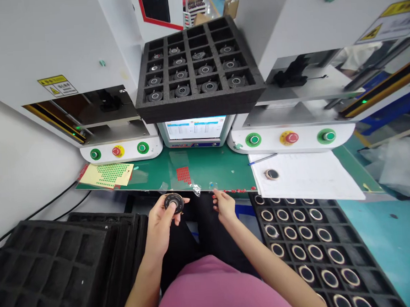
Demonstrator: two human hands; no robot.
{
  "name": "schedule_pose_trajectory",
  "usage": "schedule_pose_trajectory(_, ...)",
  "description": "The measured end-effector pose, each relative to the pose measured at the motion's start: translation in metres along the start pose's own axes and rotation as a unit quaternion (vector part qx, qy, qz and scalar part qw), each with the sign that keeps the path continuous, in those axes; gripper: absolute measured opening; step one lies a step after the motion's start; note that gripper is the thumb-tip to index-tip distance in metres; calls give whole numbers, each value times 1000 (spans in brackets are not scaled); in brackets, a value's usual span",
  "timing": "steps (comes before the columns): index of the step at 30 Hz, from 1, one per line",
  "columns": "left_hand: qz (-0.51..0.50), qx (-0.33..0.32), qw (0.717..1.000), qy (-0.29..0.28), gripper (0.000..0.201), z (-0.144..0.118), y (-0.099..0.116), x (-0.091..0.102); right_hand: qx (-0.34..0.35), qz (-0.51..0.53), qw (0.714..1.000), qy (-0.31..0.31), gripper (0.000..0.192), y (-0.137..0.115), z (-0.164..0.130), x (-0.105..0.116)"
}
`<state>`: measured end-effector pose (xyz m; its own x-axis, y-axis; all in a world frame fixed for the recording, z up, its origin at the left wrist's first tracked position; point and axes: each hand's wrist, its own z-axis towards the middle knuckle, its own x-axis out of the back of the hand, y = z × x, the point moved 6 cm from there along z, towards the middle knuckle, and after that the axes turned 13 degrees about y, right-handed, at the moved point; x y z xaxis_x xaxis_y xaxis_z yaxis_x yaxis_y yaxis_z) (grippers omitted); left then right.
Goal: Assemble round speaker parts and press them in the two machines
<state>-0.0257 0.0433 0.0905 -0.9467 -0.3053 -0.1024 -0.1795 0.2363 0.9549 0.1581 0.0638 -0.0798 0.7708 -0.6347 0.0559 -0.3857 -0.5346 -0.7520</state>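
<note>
Black round part sat clamped in the left hand's grip, just below the green counter edge. Right hand, fingers loosely apart, touched that edge near red dots.

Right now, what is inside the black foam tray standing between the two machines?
The black foam tray holds round dark parts in most of its compartments; the back row looks empty. The tray covers the upper part of the screen below it.

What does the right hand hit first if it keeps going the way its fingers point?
Probably the green mat's front edge, near the red dots along it; the right hand points forward and a bit left at it. Depth is unclear.
</note>
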Motion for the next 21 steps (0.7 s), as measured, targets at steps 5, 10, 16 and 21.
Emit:
schedule_pose_trajectory(5,-21,31,999,-16,33,-5,-2,-7,103,57,986,-121,42,-47,-48,16)
schedule_pose_trajectory(10,-26,21,999,-29,31,-11,-2,-19,210,67,944,-245,34,-99,-98,34)
schedule_pose_trajectory(16,-43,1,998,-53,32,-18,-1,-31,341,34,890,-301,21,-114,-132,40)
schedule_pose_trajectory(21,3,0,997,-80,35,-26,-4,-38,380,-24,879,-287,23,-110,-140,37)
